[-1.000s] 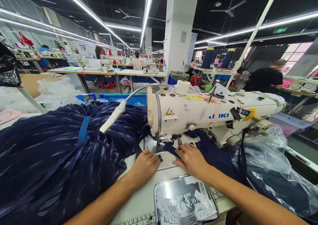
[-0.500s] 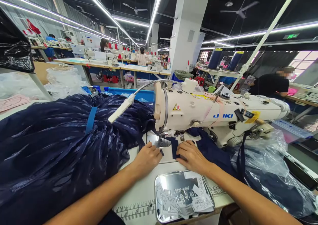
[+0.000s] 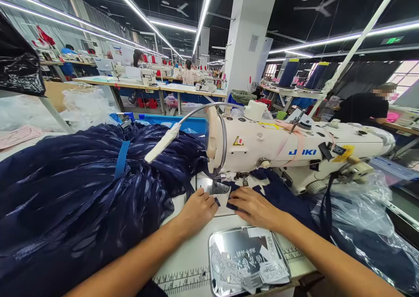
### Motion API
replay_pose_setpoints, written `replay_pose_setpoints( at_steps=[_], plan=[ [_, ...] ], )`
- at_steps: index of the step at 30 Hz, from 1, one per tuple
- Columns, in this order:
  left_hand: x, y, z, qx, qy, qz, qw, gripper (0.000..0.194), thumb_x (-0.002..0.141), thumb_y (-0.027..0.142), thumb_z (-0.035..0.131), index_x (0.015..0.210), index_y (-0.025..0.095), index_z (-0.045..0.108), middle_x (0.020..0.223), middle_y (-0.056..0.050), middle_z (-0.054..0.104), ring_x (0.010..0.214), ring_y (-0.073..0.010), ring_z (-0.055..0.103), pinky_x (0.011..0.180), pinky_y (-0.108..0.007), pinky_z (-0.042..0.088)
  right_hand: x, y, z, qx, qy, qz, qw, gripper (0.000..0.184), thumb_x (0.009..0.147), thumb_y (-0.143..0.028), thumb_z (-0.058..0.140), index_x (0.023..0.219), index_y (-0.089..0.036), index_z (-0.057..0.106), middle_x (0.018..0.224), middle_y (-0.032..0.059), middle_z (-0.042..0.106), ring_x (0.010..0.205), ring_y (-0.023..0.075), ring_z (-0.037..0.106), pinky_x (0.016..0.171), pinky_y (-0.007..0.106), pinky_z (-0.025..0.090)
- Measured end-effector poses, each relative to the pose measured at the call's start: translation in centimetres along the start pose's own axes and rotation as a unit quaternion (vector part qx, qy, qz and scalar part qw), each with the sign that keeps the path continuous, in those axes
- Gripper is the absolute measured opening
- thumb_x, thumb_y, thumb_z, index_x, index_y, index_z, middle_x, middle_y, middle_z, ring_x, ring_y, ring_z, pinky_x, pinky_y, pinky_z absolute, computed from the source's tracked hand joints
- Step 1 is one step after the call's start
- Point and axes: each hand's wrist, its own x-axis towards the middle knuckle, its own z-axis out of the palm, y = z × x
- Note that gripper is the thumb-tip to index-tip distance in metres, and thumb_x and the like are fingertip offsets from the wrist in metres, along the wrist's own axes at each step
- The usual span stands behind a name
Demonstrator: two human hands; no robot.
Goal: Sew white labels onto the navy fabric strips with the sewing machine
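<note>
Just in front of the steel needle plate (image 3: 207,185) of the sewing machine (image 3: 262,142), my left hand (image 3: 199,209) is closed. A small end of dark cloth (image 3: 217,202) pokes out beside its fingertips. To the right of the presser foot (image 3: 215,185), my right hand (image 3: 257,205) is closed over the edge of a navy fabric piece (image 3: 233,188), fingers pointing left. Its thumb is partly hidden beneath. More navy fabric (image 3: 284,201) runs back under the machine arm on the right.
A metal tray (image 3: 214,238) of printed labels (image 3: 262,262) sits near the table's front edge, by a printed ruler (image 3: 186,281). Gathered navy garments (image 3: 81,192), tied with a blue band (image 3: 122,159), fill the left. Clear plastic (image 3: 363,205) lies right. A person (image 3: 363,102) is at far right.
My right hand has shifted slightly left over the navy piece, its fingers now nearer the needle plate. My left hand stays closed in about the same place. The view has shifted slightly.
</note>
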Motion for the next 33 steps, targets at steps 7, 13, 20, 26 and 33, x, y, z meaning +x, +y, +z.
replay_pose_setpoints(
  at_steps=[7, 13, 20, 26, 33],
  plan=[
    [0.0, 0.1, 0.0, -0.008, -0.003, -0.008, 1.0, 0.017, 0.075, 0.005, 0.054, 0.062, 0.014, 0.048, 0.062, -0.001, 0.055, 0.056, -0.0153, 0.047, 0.057, -0.03, 0.029, -0.2, 0.6, 0.7, -0.052, 0.021, -0.056, 0.997, 0.024, 0.084, -0.008, 0.039, 0.096, -0.01, 0.06, 0.088, 0.0123, 0.06, 0.078, 0.0202, 0.052, 0.069, 0.034, 0.044],
    [-0.2, 0.0, 0.0, 0.007, 0.005, -0.012, 1.0, 0.019, 0.079, 0.005, 0.051, 0.063, 0.014, 0.048, 0.06, -0.001, 0.054, 0.055, -0.0152, 0.047, 0.057, -0.03, 0.027, 0.2, 0.2, 0.4, 0.203, 0.259, 0.142, 0.934, 0.02, 0.08, -0.015, 0.04, 0.068, -0.016, 0.057, 0.062, 0.0016, 0.053, 0.06, 0.0131, 0.048, 0.056, 0.025, 0.04],
    [-0.3, -0.4, 0.0, 0.005, 0.024, -0.018, 1.0, 0.022, 0.08, 0.001, 0.045, 0.063, 0.014, 0.05, 0.061, 0.0, 0.054, 0.057, -0.015, 0.048, 0.063, -0.031, 0.03, -0.9, -2.2, -2.1, 0.381, 0.275, 0.268, 0.841, 0.019, 0.075, -0.026, 0.045, 0.059, -0.017, 0.052, 0.057, -0.0029, 0.041, 0.054, 0.0098, 0.039, 0.052, 0.023, 0.033],
    [-0.2, -0.5, -0.4, -0.006, 0.021, -0.025, 0.999, 0.024, 0.077, -0.003, 0.044, 0.062, 0.015, 0.049, 0.06, 0.0, 0.053, 0.057, -0.0151, 0.047, 0.065, -0.03, 0.031, -2.5, -3.0, -3.8, 0.394, 0.289, 0.273, 0.829, 0.02, 0.074, -0.028, 0.046, 0.057, -0.017, 0.05, 0.058, -0.0028, 0.04, 0.056, 0.0104, 0.038, 0.054, 0.023, 0.032],
    [-0.1, -0.5, -0.9, 0.008, 0.035, -0.03, 0.999, 0.029, 0.075, -0.007, 0.038, 0.058, 0.015, 0.047, 0.058, 0.0, 0.051, 0.054, -0.015, 0.046, 0.06, -0.029, 0.029, -3.9, -3.3, -4.5, 0.381, 0.293, 0.277, 0.832, 0.022, 0.075, -0.027, 0.046, 0.055, -0.017, 0.046, 0.061, -0.0022, 0.04, 0.057, 0.0103, 0.039, 0.055, 0.023, 0.033]
  ],
)
